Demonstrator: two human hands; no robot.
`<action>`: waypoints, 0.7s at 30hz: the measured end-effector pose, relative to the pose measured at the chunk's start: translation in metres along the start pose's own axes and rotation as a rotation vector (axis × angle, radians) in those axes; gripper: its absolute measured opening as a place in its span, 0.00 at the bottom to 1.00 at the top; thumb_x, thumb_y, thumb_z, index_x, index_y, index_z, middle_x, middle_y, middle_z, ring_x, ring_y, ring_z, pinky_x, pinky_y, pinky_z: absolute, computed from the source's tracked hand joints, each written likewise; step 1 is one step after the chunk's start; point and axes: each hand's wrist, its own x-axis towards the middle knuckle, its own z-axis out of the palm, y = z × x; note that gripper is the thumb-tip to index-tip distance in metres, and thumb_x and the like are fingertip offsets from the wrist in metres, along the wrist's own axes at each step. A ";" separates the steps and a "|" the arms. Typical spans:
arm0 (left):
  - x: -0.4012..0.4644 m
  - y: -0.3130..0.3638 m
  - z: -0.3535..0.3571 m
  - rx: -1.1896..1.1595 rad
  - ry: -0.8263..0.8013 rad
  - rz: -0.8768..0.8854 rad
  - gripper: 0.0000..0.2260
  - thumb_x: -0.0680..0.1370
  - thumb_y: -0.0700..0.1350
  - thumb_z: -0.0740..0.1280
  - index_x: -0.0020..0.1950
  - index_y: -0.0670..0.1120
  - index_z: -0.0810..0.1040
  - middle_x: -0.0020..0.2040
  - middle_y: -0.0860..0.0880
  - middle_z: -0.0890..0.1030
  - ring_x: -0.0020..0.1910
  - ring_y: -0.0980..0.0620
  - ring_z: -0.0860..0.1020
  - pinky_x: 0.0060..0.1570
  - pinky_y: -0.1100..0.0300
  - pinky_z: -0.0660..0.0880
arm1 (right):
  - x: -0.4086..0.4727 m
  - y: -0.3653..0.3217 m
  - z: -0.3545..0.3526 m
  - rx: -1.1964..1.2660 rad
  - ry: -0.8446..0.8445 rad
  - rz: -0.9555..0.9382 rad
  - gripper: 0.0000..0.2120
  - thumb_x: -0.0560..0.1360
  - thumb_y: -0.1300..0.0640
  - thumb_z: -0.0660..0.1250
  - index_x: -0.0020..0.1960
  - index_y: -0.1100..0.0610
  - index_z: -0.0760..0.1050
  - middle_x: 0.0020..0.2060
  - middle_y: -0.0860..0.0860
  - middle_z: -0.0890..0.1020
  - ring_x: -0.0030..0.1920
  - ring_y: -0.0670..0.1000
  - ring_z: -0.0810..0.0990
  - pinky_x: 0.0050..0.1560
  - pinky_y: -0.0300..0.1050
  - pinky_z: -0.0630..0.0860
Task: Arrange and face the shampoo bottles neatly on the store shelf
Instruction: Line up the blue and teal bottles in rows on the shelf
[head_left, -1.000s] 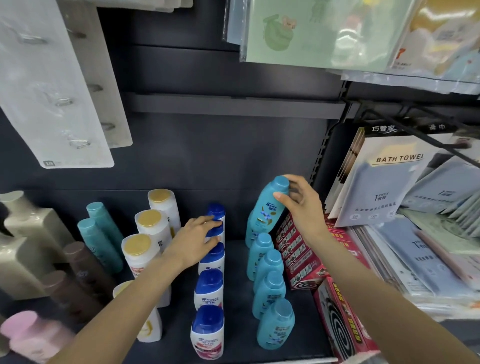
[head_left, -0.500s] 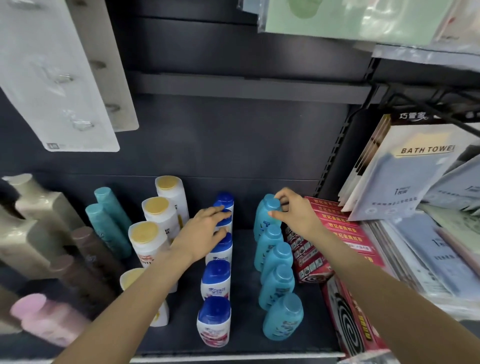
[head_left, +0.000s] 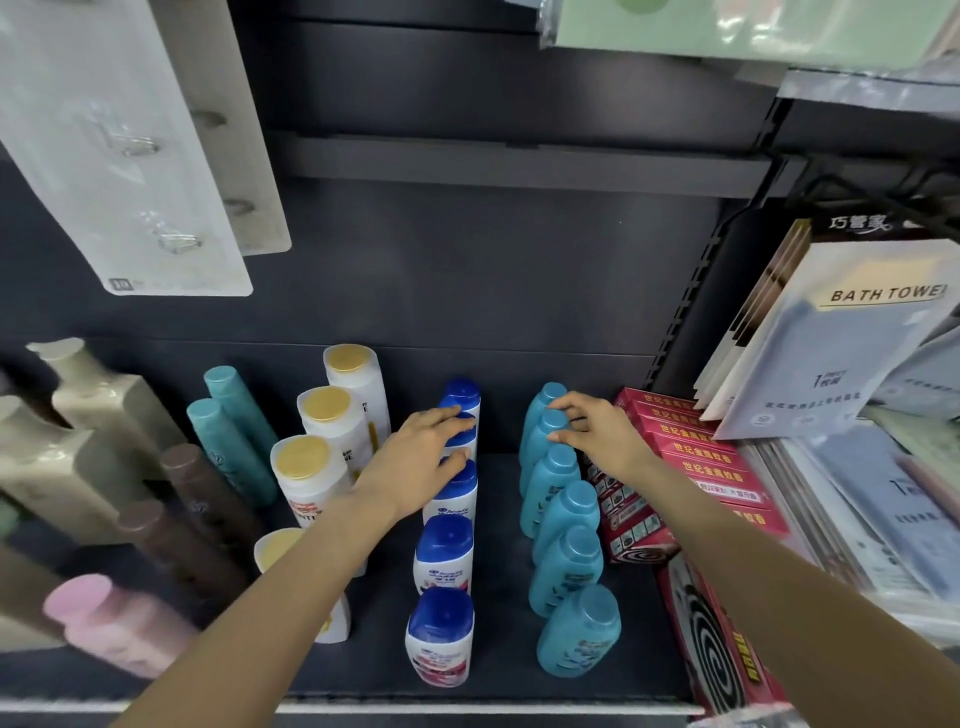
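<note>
The head view looks down on a dark store shelf (head_left: 498, 670). Take the row of small white shampoo bottles with blue caps (head_left: 445, 556) as the landmark; it runs from the front edge to the back wall, in the middle of the shelf.

The left hand (head_left: 415, 460) lies on the caps near the back of this row. Its fingers (head_left: 451, 415) are stretched out and pressing down, not clenched round a bottle. This is likely to keep the row still and straight.

Just right of the blue-capped row, with a gap between, stands a row of light blue plastic shampoo bottles (head_left: 563, 525). The right hand (head_left: 597, 434) is at the back of that row. Its fingers (head_left: 563, 402) curl over the caps of the last two bottles, and thumb and fingers seem to pinch the second one from the back. It looks like the hand is nudging it into line.

Left of the blue-capped row stand big white bottles with gold caps (head_left: 322, 441). Further left are teal bottles (head_left: 228, 431), brown bottles (head_left: 197, 493) and a pink bottle (head_left: 98, 613). Far right of the landmark are red boxes (head_left: 691, 457) and bath towel packs (head_left: 857, 343).

Both rows look nearly straight, so the job seems close to done here.
</note>
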 end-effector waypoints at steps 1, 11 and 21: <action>0.000 0.000 0.001 -0.003 0.004 -0.001 0.21 0.80 0.48 0.59 0.73 0.51 0.64 0.75 0.53 0.61 0.73 0.53 0.59 0.70 0.61 0.56 | 0.001 0.000 0.000 0.012 0.002 0.003 0.15 0.71 0.59 0.73 0.57 0.52 0.76 0.52 0.54 0.81 0.52 0.51 0.81 0.59 0.49 0.76; -0.005 0.003 0.001 -0.001 0.012 -0.013 0.21 0.81 0.48 0.59 0.74 0.51 0.63 0.75 0.53 0.60 0.74 0.53 0.58 0.70 0.57 0.58 | -0.012 -0.011 -0.005 0.012 0.083 -0.027 0.18 0.73 0.62 0.70 0.63 0.56 0.74 0.55 0.51 0.79 0.54 0.48 0.77 0.58 0.39 0.72; -0.007 0.003 0.005 -0.003 0.034 -0.021 0.21 0.81 0.48 0.59 0.74 0.50 0.63 0.75 0.53 0.61 0.74 0.53 0.58 0.70 0.57 0.59 | -0.035 -0.024 -0.001 -0.144 0.018 -0.112 0.09 0.73 0.56 0.71 0.53 0.56 0.80 0.48 0.49 0.81 0.48 0.44 0.78 0.54 0.36 0.74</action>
